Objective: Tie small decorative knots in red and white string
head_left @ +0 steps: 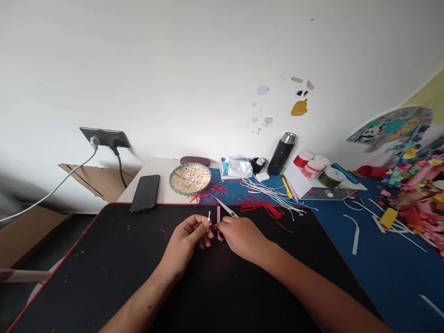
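While the left hand (185,241) pinches a small white piece (209,215) between thumb and fingers above the black desk mat (86,273), the right hand (243,238) closes on slim metal scissors (227,208), with a pink strip (218,217) between the hands. Farther off, red threads (260,208) and white cords (274,194) lie across the blue mat (381,277), beside a woven bamboo dish (171,180).

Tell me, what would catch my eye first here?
Two bare hands meet mid-frame over a black desk mat: the left hand pinches a small white piece, close beside the right hand. Just beyond lie bright red threads. At far right, multicoloured cut scraps heap beside a blue surface.
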Tool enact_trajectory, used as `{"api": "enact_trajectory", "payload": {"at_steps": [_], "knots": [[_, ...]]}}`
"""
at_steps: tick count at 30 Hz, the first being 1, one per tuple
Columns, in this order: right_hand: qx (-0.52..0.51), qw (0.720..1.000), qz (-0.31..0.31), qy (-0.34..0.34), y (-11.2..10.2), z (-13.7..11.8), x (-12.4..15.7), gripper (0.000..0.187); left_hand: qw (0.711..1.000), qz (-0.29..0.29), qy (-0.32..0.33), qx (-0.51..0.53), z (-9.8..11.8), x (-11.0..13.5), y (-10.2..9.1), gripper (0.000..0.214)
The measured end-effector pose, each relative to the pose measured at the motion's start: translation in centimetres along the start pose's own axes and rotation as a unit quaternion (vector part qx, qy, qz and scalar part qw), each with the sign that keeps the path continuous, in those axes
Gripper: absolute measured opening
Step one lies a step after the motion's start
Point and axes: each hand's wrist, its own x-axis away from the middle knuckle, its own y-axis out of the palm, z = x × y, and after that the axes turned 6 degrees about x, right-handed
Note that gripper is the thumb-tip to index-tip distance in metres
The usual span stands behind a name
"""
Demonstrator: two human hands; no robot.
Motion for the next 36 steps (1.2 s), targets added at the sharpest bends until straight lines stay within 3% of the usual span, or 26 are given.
{"api": "enact_trajectory", "payload": {"at_steps": [9,13,16,21,29,32,36], "knots": [[0.058,0.996,-0.037,-0.062,-1.6,0.1,-0.9,0.017,0.999,0.000,-0.013,0.035,0.2,-0.1,-0.1,0.036],[0.016,0.998,-0.006,-0.065,-1.3,0.3,-0.6,0.015,0.995,0.004,-0.020,0.098,0.2,-0.1,-0.2,0.035],[-0.088,0.994,0.056,-0.038,-0.7,0.3,-0.1,0.012,0.986,0.008,-0.031,0.161,0.2,-0.1,-0.4,0.032],[-0.307,0.940,0.147,0.015,-0.1,0.0,0.7,0.009,0.974,0.009,-0.063,0.218,0.3,-0.2,-0.5,0.030],[-0.515,0.837,0.161,0.092,0.1,-0.1,0.8,0.030,0.964,0.023,-0.081,0.251,0.0,-0.3,-0.7,0.026],[-0.513,0.834,0.176,0.097,1.2,-0.5,0.7,0.029,0.971,0.023,-0.073,0.228,-0.1,-0.2,-0.5,0.030],[-0.472,0.856,0.188,0.092,2.7,-1.1,1.3,0.025,0.982,0.018,-0.061,0.179,-0.2,-0.1,-0.2,0.033]]}}
